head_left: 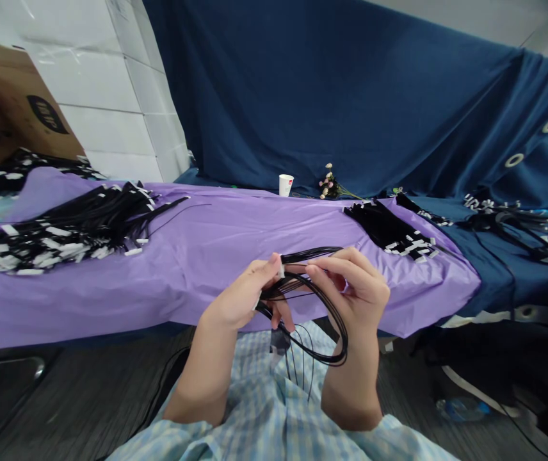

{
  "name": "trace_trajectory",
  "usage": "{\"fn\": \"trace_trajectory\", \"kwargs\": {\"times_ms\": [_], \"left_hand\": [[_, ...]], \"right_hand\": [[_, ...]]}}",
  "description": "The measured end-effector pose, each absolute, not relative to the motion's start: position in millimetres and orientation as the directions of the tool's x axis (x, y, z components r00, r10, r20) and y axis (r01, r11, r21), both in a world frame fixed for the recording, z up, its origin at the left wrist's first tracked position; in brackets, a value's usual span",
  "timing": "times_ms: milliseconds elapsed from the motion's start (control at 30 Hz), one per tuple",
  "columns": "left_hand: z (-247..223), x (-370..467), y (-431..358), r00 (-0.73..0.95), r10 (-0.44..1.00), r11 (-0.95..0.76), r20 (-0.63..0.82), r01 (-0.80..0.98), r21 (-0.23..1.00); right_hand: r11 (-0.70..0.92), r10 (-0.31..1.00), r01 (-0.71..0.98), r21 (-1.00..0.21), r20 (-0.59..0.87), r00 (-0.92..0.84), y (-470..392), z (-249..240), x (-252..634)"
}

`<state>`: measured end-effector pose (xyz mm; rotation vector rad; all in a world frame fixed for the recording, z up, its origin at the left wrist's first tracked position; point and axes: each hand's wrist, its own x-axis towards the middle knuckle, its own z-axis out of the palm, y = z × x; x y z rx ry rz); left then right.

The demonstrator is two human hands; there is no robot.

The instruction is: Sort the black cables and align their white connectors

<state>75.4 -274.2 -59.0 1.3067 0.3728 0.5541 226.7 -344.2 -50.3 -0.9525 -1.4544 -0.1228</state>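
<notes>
Black thin cable loop (324,320), light, limp, springy; held near centre above your lap. Left hand (240,298) pinches white tag end; right hand (355,288) fingers closed on coil. Grip bundled strands, not single wire.

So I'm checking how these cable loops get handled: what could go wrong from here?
The loose strands hanging below the black cable loop could snag or tangle, since they dangle free between the left hand and right hand. The loop is held in mid-air over the lap, off the purple sheet, so it might spring open or drop if either pinch slackens.
</notes>
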Motion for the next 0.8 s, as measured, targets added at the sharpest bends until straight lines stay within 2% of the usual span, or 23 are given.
{"fn": "trace_trajectory", "kwargs": {"times_ms": [133, 433, 800], "left_hand": [[-59.8, 74.9, -274.3, 0.811, 0.584, 0.166, 0.035, -0.161, 0.973], [-60.0, 73.7, -274.5, 0.807, 0.591, 0.172, 0.0, -0.126, 0.977], [-59.5, 75.1, -272.8, 0.79, 0.613, 0.182, -0.016, -0.122, 0.976]], "right_hand": [[0.596, 0.55, 0.632, -0.496, 0.825, 0.13, -347.6, -47.7, 228.1], [0.542, 0.501, 0.733, -0.411, 0.858, 0.111, -342.5, -53.3, 226.1], [0.505, 0.55, 0.749, -0.428, 0.829, 0.104, -337.7, -53.3, 223.2]]}}
